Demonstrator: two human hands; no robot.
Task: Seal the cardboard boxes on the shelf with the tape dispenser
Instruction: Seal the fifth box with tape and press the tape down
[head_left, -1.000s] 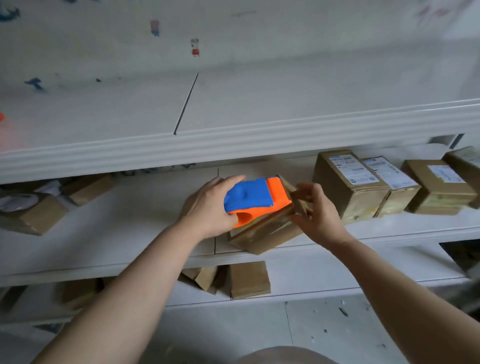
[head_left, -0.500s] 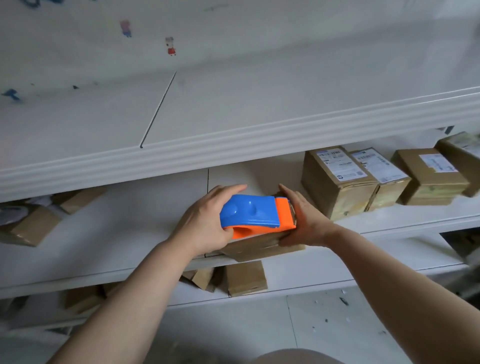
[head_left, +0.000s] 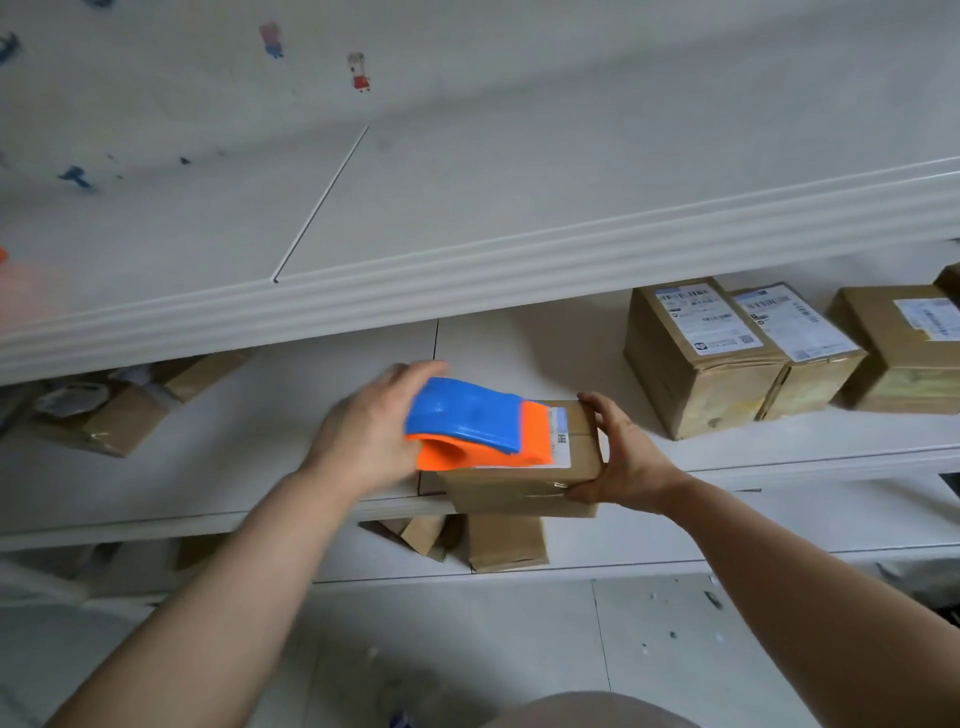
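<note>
We note blue-and-orange plastic tape dispenser | brown rectangular cardboard box, white printed label | white shelf board

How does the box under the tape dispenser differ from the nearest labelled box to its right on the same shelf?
The box under the tape dispenser is low and flat; the nearest labelled box is taller, nearly cubic. The first sits at the front edge of the shelf, gripped by the right hand; the second stands farther back, untouched. Both are brown cardboard with a white label on top.
</note>
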